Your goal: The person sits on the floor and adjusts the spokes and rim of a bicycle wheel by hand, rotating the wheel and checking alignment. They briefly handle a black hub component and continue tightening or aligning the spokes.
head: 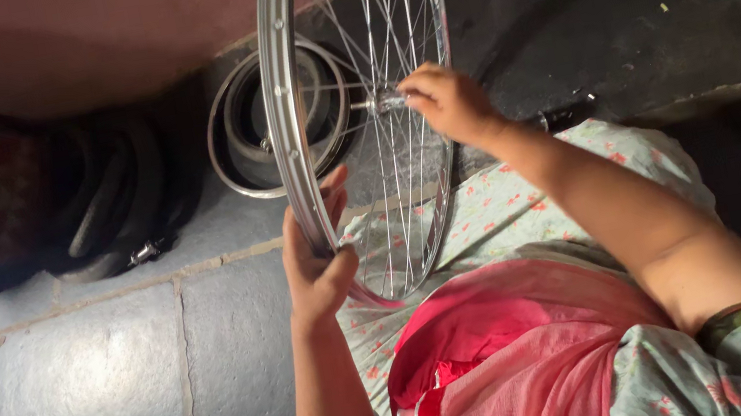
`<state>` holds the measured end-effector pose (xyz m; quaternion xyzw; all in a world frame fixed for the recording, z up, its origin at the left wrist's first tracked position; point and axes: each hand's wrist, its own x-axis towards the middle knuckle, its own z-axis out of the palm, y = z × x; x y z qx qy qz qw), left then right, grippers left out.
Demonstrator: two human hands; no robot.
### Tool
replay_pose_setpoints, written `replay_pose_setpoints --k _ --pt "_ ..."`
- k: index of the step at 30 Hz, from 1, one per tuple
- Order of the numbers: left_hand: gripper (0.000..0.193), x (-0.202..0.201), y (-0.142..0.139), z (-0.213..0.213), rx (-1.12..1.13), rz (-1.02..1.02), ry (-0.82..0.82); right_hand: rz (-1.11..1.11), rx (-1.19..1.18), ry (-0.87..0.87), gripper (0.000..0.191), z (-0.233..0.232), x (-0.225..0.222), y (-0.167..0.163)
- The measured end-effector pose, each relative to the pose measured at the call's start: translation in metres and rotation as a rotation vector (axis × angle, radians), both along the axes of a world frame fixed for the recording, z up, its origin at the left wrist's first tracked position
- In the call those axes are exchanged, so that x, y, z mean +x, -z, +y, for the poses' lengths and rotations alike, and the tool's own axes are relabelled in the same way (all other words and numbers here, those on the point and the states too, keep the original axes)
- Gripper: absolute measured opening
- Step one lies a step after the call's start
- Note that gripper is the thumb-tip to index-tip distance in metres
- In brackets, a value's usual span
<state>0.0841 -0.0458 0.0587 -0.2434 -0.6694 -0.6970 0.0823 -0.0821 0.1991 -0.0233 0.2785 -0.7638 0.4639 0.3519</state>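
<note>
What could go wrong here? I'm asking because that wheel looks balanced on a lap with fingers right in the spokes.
1. The right hand works at the hub among the thin spokes of the silver spoked bicycle wheel rim; if the wheel turned, fingers could get pinched.
2. Only the left hand has a grip on the rim's lower edge; a slip might tip the upright wheel onto the grey stone floor.

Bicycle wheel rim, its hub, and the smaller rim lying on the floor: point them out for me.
bicycle wheel rim (279,102), head view, on the metal band's outer face.
hub (380,103), head view, on the axle end by the fingertips.
smaller rim (235,176), head view, on its lower left edge.
</note>
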Motion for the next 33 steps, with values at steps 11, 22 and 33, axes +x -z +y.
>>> replay_pose_setpoints --k 11,22,33 --pt "0.08 -0.037 -0.007 -0.041 0.123 -0.017 0.028 -0.781 0.167 0.284 0.032 0.19 -0.001 0.08" --pt "0.075 -0.076 -0.038 -0.064 0.089 -0.102 -0.058 -0.716 0.576 0.492 0.081 0.238 0.057 0.141" --pt "0.075 -0.078 -0.054 -0.034 0.048 -0.084 -0.08 -0.367 0.487 0.149 0.036 0.245 0.034 0.164"
